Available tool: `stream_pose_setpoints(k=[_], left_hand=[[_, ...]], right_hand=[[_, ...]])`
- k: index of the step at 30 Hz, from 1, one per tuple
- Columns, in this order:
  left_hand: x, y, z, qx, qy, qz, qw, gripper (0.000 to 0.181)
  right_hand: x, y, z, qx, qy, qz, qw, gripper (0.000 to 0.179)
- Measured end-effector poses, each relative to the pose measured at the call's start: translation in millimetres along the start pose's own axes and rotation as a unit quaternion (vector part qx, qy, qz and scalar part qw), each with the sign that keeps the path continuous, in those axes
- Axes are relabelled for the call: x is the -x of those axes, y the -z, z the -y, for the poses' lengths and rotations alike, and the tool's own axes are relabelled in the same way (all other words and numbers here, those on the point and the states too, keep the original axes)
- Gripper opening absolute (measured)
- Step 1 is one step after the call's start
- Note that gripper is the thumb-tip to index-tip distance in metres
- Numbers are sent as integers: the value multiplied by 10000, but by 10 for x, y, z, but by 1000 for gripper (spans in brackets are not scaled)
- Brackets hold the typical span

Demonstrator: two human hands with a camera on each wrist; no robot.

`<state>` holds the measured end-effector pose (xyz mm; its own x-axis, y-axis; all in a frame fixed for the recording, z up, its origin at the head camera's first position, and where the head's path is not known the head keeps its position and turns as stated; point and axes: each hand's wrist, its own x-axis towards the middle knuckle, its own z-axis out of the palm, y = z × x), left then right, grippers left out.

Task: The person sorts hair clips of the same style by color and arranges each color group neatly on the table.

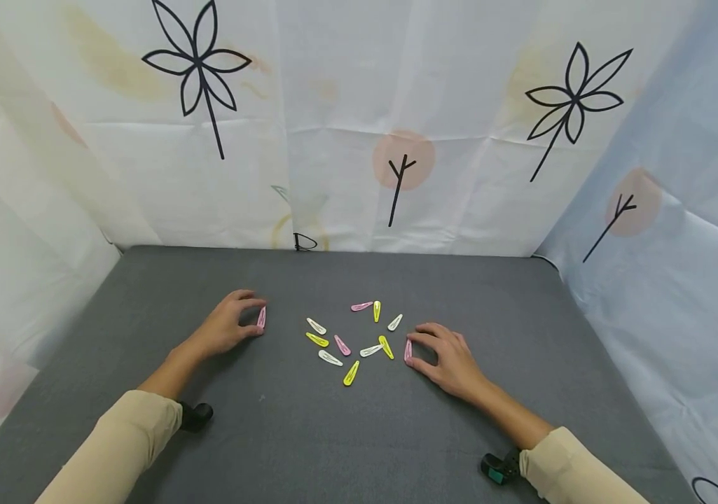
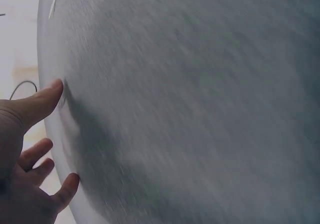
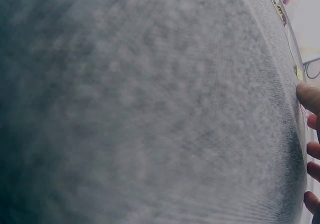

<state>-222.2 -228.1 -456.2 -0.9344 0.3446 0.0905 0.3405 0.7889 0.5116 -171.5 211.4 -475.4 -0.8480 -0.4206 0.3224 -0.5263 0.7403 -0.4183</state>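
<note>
At the left of the head view, my left hand (image 1: pixel 229 323) holds a pink snap hair clip (image 1: pixel 262 317) by its two ends, between thumb and fingers. My right hand (image 1: pixel 452 358) pinches another pink hair clip (image 1: pixel 408 350) the same way, close to the right side of a loose group of clips. That group lies between the hands: pink clips (image 1: pixel 342 345), yellow clips (image 1: pixel 351 373) and white clips (image 1: pixel 330 358), pointing in various directions. In the left wrist view, the thumb (image 2: pixel 45 101) and fingertips stay low over the cloth. The right thumb (image 3: pixel 309 96) shows at that view's edge.
A dark grey cloth-covered table (image 1: pixel 333 448) bears everything. White printed curtains (image 1: pixel 333 84) hang behind it and at both sides. Two clips, one pink (image 1: pixel 361 306) and one yellow (image 1: pixel 377 311), lie at the back of the group. Black cameras sit on both wrists.
</note>
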Motion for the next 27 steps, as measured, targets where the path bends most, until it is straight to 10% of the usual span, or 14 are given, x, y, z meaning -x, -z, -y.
stream_pose_setpoints(k=[27], left_hand=[[299, 218, 163, 169, 142, 655, 9976, 52]], right_hand=[[-7, -11, -17, -72, -46, -26, 10000, 45]])
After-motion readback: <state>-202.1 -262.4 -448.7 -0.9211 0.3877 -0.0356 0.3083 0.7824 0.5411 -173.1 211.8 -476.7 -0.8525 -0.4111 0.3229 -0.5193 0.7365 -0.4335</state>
